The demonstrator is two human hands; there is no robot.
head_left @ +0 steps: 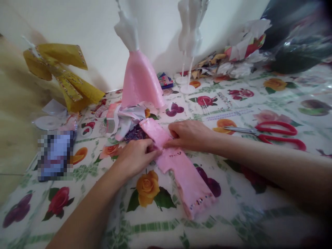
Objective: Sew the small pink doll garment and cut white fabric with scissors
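A small pink doll's top lies stretched out on the flowered tablecloth, with dark and coloured beads along its lower end and a short bead row near its middle. My left hand pinches its left edge. From the other side, my right hand grips it with thumb and curled fingers. The part under my fingertips is hidden. Just beyond my left hand are crumpled pale fabric scraps and a dark patterned cloth.
Behind stands a white mannequin in a pink skirt; two bare mannequins are to its right. Red-handled scissors lie at right. A yellow doll's outfit and a blurred-out phone-like object are at left. Scraps line the wall.
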